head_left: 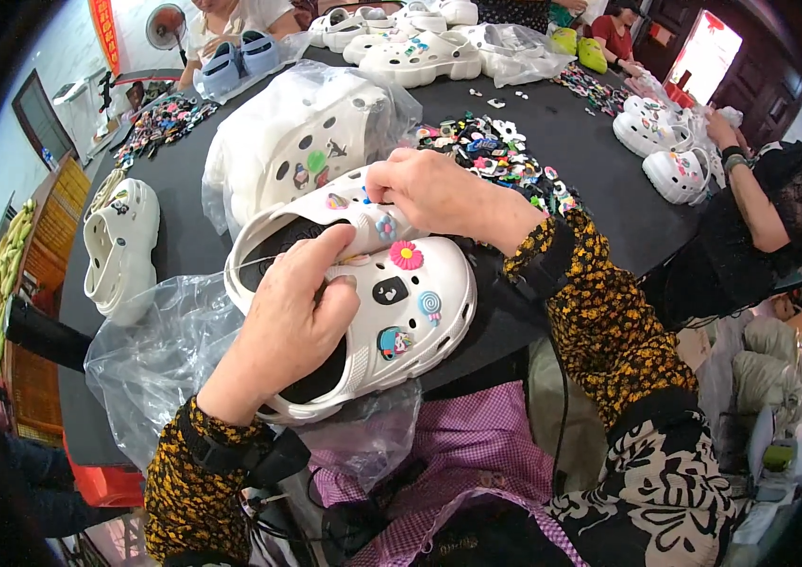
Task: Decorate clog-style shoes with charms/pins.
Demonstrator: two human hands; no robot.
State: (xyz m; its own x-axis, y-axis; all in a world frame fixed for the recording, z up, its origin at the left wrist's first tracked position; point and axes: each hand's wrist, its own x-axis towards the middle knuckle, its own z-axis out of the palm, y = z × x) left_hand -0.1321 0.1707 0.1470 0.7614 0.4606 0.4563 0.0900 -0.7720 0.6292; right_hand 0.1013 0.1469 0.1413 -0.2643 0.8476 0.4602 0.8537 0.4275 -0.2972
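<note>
**Charms going onto white clogs**

I see the left hand clamping the near clog at the table edge, thumb pressed across its opening. Right hand fingertips pinch at the far clog. Risk, I judge: the near clog slides off the edge. Plastic bag underneath; a bagged pair behind.

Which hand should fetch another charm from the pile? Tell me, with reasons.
Probably the right hand. It presses a charm on the far white clog and sits nearest the pile of small coloured charms. The left hand grips the near white clog, steadying it, farther from that pile.
</note>
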